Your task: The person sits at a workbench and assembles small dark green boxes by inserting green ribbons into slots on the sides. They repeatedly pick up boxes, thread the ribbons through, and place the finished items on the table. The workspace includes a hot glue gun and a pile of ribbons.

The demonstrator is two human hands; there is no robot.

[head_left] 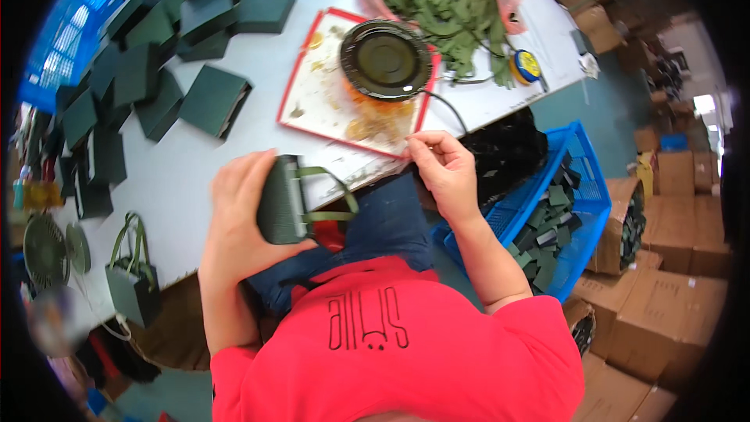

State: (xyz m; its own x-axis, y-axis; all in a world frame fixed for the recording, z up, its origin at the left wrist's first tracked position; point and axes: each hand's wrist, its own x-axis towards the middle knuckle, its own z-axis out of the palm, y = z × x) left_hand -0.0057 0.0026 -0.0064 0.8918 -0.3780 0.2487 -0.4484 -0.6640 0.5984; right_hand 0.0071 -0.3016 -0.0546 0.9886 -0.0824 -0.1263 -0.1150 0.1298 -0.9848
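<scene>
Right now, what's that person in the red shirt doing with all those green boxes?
The person's left hand is holding a small dark green box with a green strap sticking out in a loop. The right hand is pinched at the edge of a red-rimmed tray; I can't tell if it holds anything. A round black pot sits on the tray, and more green boxes are piled on the left.

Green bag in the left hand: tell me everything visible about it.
The bag is dark green, boxy, and looks like stiff card. A lighter green, ribbon-like handle loops from its right end. It is tipped sideways by the table's near edge, gripped between the left hand's thumb and fingers. Whether it touches the table is unclear.
</scene>
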